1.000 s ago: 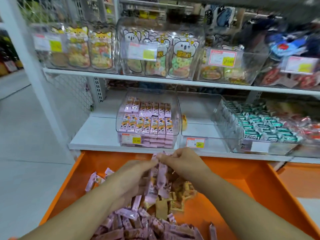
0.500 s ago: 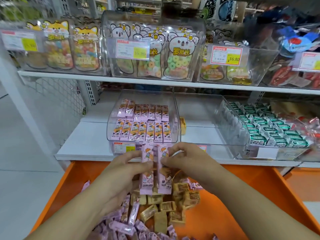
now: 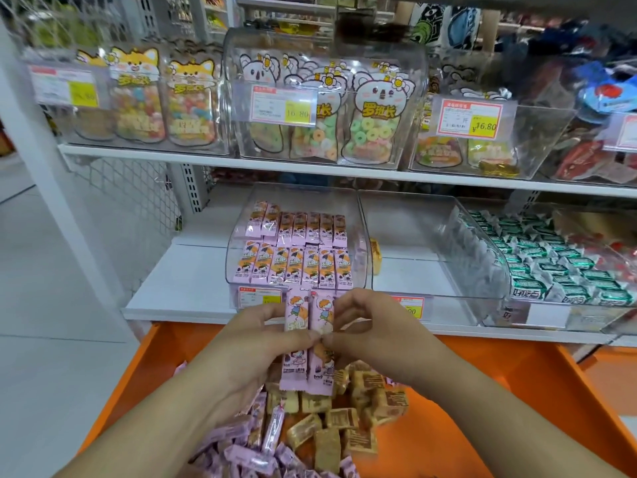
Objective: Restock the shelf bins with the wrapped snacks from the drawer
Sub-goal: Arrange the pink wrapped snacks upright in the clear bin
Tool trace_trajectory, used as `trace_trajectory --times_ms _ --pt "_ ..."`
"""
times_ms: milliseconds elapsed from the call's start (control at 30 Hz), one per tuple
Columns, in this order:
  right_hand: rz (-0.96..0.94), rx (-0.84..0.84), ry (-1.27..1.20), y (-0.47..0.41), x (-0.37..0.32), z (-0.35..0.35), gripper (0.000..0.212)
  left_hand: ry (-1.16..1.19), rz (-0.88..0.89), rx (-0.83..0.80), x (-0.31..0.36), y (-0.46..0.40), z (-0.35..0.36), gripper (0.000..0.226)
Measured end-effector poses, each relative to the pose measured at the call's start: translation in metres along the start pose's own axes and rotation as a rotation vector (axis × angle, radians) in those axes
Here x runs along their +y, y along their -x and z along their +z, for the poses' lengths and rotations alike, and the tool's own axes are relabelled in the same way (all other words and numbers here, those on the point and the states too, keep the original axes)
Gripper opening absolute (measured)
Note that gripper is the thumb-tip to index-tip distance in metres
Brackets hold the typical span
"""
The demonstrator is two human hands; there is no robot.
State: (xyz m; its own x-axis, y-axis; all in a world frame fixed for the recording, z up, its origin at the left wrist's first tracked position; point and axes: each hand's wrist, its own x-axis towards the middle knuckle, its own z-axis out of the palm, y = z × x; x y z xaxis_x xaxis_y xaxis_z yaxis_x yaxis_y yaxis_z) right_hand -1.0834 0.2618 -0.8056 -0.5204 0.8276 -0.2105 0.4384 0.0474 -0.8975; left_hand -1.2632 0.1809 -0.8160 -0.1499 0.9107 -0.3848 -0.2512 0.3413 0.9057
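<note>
Two pink wrapped snack bars (image 3: 310, 339) stand upright side by side above the orange drawer (image 3: 510, 401). My left hand (image 3: 255, 350) and my right hand (image 3: 372, 336) pinch them together from either side. Below them the drawer holds a heap of pink bars (image 3: 248, 453) and tan wrapped squares (image 3: 344, 422). Straight ahead on the lower shelf sits a clear bin (image 3: 238, 236) with rows of the same pink bars (image 3: 296, 250). The clear bin (image 3: 406, 236) to its right holds only one tan piece at its left wall.
A third clear bin (image 3: 537, 308) at the right is full of green-and-white wrapped snacks. The upper shelf (image 3: 310, 167) carries bins of bagged gummies with price tags. A white upright post (image 3: 41, 139) and grey floor lie to the left.
Both hands have lifted out of the drawer heap and lined up two pink bars upright between them. The view has shifted closer to the shelf.
</note>
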Motion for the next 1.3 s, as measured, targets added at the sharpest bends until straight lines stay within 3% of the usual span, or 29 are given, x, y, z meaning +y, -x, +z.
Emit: trace_trajectory --times_ms 133,233,633,733,800,900,933,1067,1133,1233,1300 --pt "-0.142 0.014 0.192 0.01 -0.002 0.004 0.077 0.012 0.022 0.036 0.005 0.006 0.0 0.028" --pt "-0.359 -0.023 0.41 0.014 -0.003 0.008 0.093 0.008 0.033 0.039 0.006 0.008 0.002 0.023" --pt "-0.41 -0.019 0.482 0.011 -0.006 0.019 0.105 -0.099 0.096 -0.032 0.005 0.004 -0.004 0.024" --pt "-0.433 0.012 0.475 0.007 -0.008 0.018 0.1 -0.136 0.084 -0.047 0.007 0.001 -0.007 0.023" --pt "-0.456 0.04 0.465 0.005 -0.008 0.018 0.094 -0.136 0.085 -0.04 0.009 -0.001 -0.01 0.032" --pt "-0.473 0.062 0.457 0.001 -0.008 0.02 0.092 -0.14 0.099 -0.013 0.013 -0.003 -0.012 0.086" --pt "-0.472 0.059 0.458 0.0 -0.008 0.021 0.095 -0.138 0.106 -0.014 0.013 -0.003 -0.014 0.088" --pt "-0.44 0.02 0.444 -0.004 -0.007 0.024 0.113 -0.155 0.109 -0.04 0.01 -0.008 -0.021 0.071" --pt "-0.432 0.018 0.446 -0.005 -0.006 0.024 0.112 -0.192 0.09 -0.062 0.01 -0.007 -0.023 0.052" --pt "-0.431 0.03 0.409 -0.009 -0.003 0.022 0.108 -0.197 0.048 -0.102 0.009 -0.011 -0.024 0.06" --pt "-0.437 0.041 0.399 -0.012 -0.002 0.023 0.107 -0.198 0.067 -0.083 0.01 -0.013 -0.026 0.04"
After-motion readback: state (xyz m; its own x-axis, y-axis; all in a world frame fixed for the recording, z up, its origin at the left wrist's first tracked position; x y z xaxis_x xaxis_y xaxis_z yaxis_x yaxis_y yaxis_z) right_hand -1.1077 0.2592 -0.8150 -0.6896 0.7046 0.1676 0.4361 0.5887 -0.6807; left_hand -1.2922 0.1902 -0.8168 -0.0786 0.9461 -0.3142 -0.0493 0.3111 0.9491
